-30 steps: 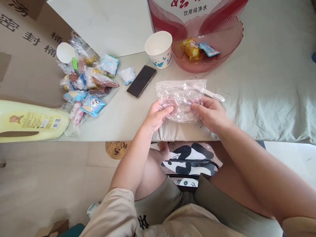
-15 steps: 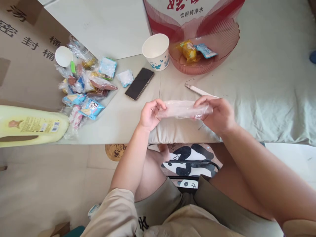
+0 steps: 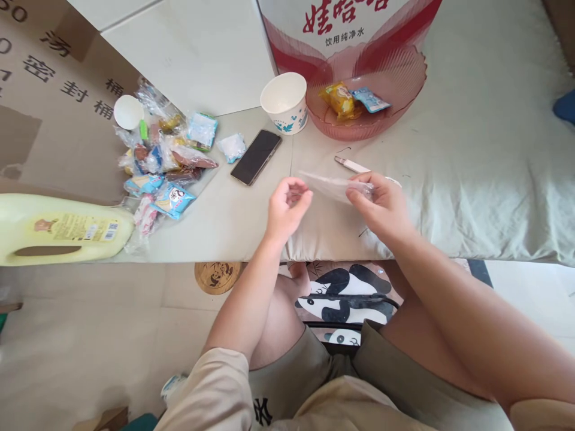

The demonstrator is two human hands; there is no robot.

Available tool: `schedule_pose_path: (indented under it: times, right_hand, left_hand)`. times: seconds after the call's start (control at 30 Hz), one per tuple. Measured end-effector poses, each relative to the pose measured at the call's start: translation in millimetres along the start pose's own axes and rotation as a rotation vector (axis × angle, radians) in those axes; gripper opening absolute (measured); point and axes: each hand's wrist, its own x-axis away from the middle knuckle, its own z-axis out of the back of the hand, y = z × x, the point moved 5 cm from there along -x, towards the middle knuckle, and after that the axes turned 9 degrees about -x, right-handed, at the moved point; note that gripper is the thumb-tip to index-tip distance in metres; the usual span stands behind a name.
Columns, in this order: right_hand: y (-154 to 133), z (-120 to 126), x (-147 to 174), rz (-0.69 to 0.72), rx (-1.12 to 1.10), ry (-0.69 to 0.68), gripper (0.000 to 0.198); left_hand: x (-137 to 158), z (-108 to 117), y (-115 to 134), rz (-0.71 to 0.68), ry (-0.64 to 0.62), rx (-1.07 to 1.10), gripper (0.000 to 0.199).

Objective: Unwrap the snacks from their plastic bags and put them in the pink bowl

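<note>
A thin strip of clear plastic film (image 3: 330,184) stretches between my hands, above the cloth-covered surface. Its right end is crumpled in my right hand (image 3: 380,200), pinched between thumb and fingers. My left hand (image 3: 287,206) is beside the film's left end, its fingers curled and the thumb apart from them; it no longer grips the film. Behind my right hand lies a slim white stick-like tool (image 3: 353,164) with a brownish tip, partly hidden by that hand. A dark smartphone (image 3: 256,157) rests beyond my left hand.
A paper cup (image 3: 284,103) stands beside a pink ribbed bowl (image 3: 366,123) holding a few wrapped snacks. On the left are a pile of packaged snacks (image 3: 173,200), a small blue-white packet (image 3: 232,147), a yellow jug (image 3: 67,230) and a cardboard box (image 3: 54,131).
My left hand has let go of the film's left end, its thumb now apart. The film, held by my right hand, has narrowed and tilted. The view has shifted slightly.
</note>
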Motion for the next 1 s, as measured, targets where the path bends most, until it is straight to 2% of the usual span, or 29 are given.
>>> schedule_pose_path:
  times: [0.1,0.17,0.23,0.27,0.37,0.4,0.47,0.57,0.7,0.77,0.83,0.9,1.0]
  right_hand:
    - [-2.2,-10.9,5.7,0.036,-0.082,-0.107,0.021]
    - [1.1,-19.4,7.6,0.023,-0.223,-0.207,0.024]
    - [4.4,-23.8,6.9,0.016,-0.356,-0.264,0.027]
    - [6.2,-22.3,5.1,0.017,-0.387,-0.235,0.027]
    - [10.6,-7.5,-2.2,0.037,-0.350,-0.005,0.032]
    - [11.0,-3.9,-4.1,0.047,-0.339,0.034,0.036]
    - [10.7,-4.4,-7.2,0.057,-0.352,-0.035,0.034]
    - [10.6,-10.4,-8.0,0.025,-0.366,-0.197,0.024]
    - [9.1,-7.6,-6.7,-0.047,-0.323,-0.178,0.019]
    - [6.0,-5.3,-5.6,-0.070,-0.300,-0.183,0.017]
    - [2.3,-3.2,-5.1,-0.076,-0.290,-0.201,0.015]
    - [-0.4,-1.3,-5.6,-0.082,-0.283,-0.214,0.014]
    - [-3.3,0.5,-8.6,-0.080,-0.271,-0.216,0.014]
  left_hand:
    - [8.6,-29.1,8.2,0.022,-0.245,0.123,0.056]
    - [11.4,-41.3,12.9,0.035,-0.300,0.199,0.060]
    - [10.9,-46.5,16.0,0.045,-0.267,0.242,0.055]
    - [9.9,-47.3,17.2,0.050,-0.234,0.258,0.050]
    - [6.7,-48.8,20.7,0.056,-0.163,0.325,0.042]
    - [5.9,-50.1,21.7,0.057,-0.161,0.344,0.042]
    - [4.9,-52.6,22.8,0.047,-0.166,0.329,0.044]
    - [3.4,-48.4,19.7,0.015,-0.092,0.169,0.042]
    - [-7.7,-18.1,17.3,0.009,0.176,0.007,0.045]
    - [-24.1,-0.8,30.3,-0.027,0.286,-0.126,0.041]
    - [-51.6,6.3,57.1,-0.108,0.314,-0.347,0.035]
    - [-87.7,-2.8,93.5,-0.261,0.289,-0.589,0.031]
    - [-146.0,-47.4,137.7,-0.443,0.159,-0.866,0.019]
